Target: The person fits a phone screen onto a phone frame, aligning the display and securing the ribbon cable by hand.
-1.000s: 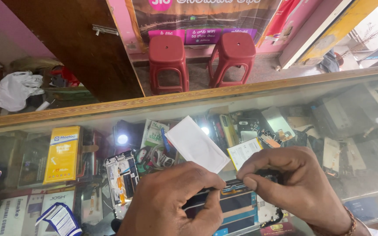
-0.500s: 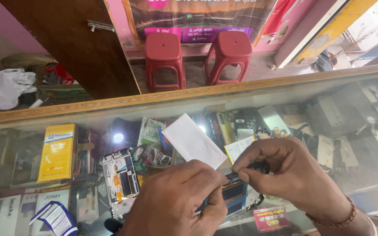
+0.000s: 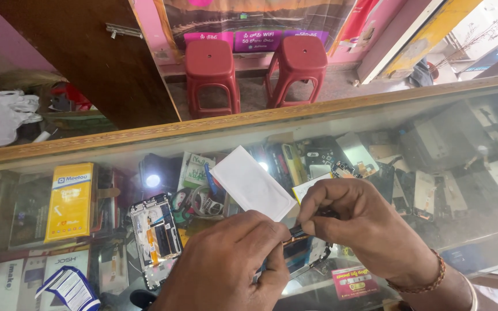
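Small dark slim object [image 3: 306, 226] pinched between left hand [image 3: 231, 268] and right hand [image 3: 359, 226], fingertips of both closed on it, above glass counter top [image 3: 462, 242]. One white rectangular sheet [image 3: 253, 183] lying just beside. Two red plastic stools [image 3: 255, 69] seen behind counter.

Left hand [image 3: 226, 265] and right hand [image 3: 364, 224] meet, fingers pinched (knuckles up).

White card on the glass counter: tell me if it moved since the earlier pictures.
No. The white card sits just as far right of the yellow box under the glass; only the view shifted.
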